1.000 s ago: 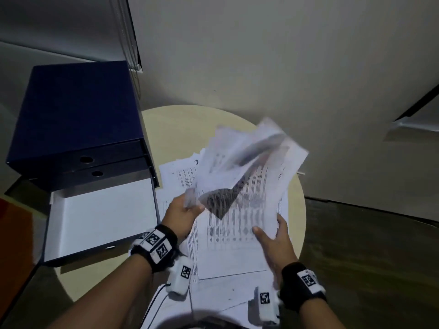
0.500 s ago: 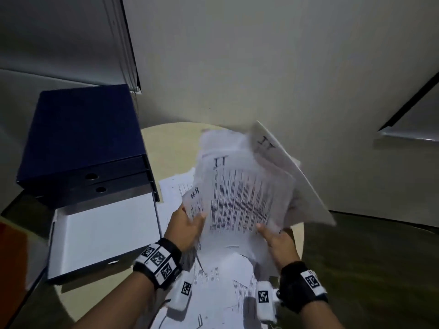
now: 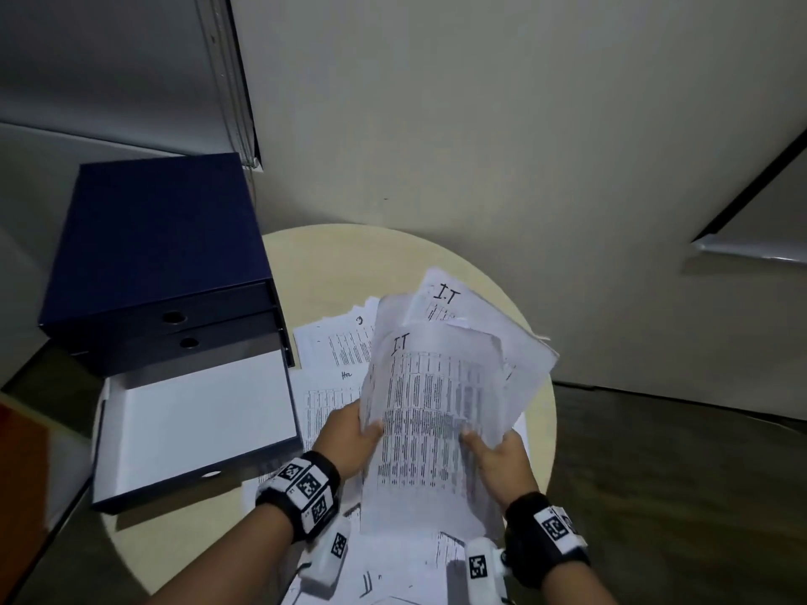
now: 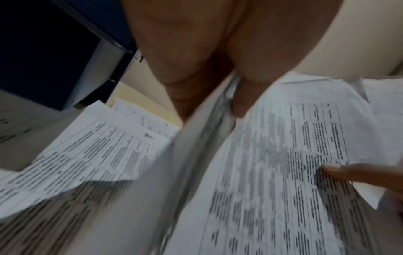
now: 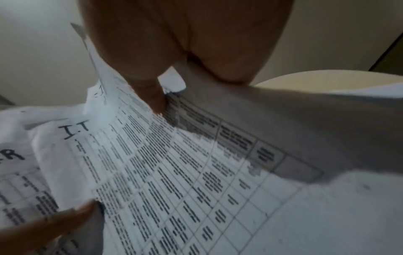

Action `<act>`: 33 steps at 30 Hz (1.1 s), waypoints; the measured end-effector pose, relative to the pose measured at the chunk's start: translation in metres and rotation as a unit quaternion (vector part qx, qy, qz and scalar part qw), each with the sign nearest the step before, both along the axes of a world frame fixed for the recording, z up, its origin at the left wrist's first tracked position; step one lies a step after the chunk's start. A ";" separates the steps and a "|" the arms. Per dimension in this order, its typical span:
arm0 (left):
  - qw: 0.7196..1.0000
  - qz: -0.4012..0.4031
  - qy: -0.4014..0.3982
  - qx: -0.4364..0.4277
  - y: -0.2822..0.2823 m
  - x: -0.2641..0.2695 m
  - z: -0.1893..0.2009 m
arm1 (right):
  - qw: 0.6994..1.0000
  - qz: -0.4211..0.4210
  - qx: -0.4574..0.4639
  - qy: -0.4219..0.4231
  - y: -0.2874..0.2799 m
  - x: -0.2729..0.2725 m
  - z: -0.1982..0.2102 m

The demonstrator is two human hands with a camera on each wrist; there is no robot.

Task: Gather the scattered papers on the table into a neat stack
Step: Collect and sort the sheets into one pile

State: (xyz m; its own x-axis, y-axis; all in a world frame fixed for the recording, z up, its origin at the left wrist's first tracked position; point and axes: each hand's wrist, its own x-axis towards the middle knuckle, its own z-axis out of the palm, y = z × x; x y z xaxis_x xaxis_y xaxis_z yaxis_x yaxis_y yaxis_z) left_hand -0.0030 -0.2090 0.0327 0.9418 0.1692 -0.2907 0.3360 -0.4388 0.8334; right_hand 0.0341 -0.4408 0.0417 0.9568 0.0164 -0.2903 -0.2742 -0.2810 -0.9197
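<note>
A bundle of printed sheets point(image 3: 436, 399), marked "I.T" at the top, is raised above the round table point(image 3: 332, 259). My left hand point(image 3: 349, 434) pinches its left edge, thumb on the front. My right hand point(image 3: 498, 456) grips its lower right edge with the thumb on the print. The left wrist view shows the left thumb on the bundle point(image 4: 272, 155); the right wrist view shows the right thumb on the top sheet point(image 5: 174, 172). More printed papers point(image 3: 336, 347) lie scattered on the table under and behind the bundle.
A dark blue drawer box point(image 3: 153, 255) stands at the table's left, its lowest drawer point(image 3: 196, 421) pulled out and white inside. A wall rises just behind the table. Dark floor lies to the right, past the table's edge.
The loose, fanned sheets have been drawn together into one bundle held at both sides. My right hand has closed on its lower right edge, and the bundle has tilted more upright.
</note>
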 end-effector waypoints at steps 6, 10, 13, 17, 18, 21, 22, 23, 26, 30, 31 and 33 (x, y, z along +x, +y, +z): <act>0.992 0.026 -0.123 -0.009 -0.006 -0.003 0.010 | 0.996 -0.048 0.018 -0.067 0.000 0.003 0.008; 0.998 0.004 -0.063 0.018 -0.010 -0.002 0.010 | 0.999 0.046 -0.017 0.007 0.001 0.001 -0.010; 1.000 0.001 0.014 0.010 -0.006 -0.003 -0.006 | 0.996 0.054 -0.052 0.046 0.001 -0.003 -0.019; 1.000 0.011 -0.018 0.022 -0.001 0.001 -0.011 | 0.996 0.033 -0.065 0.042 -0.003 -0.001 -0.020; 0.999 0.020 -0.025 0.006 -0.001 0.000 -0.011 | 0.996 0.028 -0.076 0.037 -0.005 0.000 -0.021; 0.998 0.048 -0.004 -0.040 0.005 -0.003 -0.023 | 0.996 -0.003 -0.081 0.025 -0.015 0.003 -0.027; 0.999 0.041 0.021 -0.022 0.008 -0.007 -0.030 | 0.996 -0.013 -0.078 0.033 -0.019 0.003 -0.033; 0.999 0.026 0.043 0.008 0.010 -0.011 -0.039 | 0.995 -0.020 -0.087 0.047 -0.022 0.002 -0.039; 0.981 0.015 0.128 0.146 0.013 -0.025 -0.065 | 0.985 -0.027 -0.138 0.102 -0.033 -0.003 -0.067; 0.942 0.002 0.271 0.197 0.001 -0.042 -0.077 | 0.971 -0.025 -0.178 0.158 -0.042 -0.011 -0.089; 0.940 -0.020 0.280 0.196 -0.001 -0.043 -0.081 | 0.968 -0.026 -0.182 0.173 -0.042 -0.014 -0.093; 0.943 -0.066 0.259 0.198 -0.001 -0.045 -0.085 | 0.962 -0.032 -0.176 0.206 -0.043 -0.020 -0.100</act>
State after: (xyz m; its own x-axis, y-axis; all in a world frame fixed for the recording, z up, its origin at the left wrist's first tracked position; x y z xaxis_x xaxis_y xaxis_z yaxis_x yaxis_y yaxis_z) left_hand -0.0480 -0.2100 -0.0522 0.7111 0.2524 -0.6562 0.5742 -0.7471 0.3348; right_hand 0.0146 -0.4842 -0.0587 0.7547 -0.2070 -0.6225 -0.6225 -0.5252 -0.5801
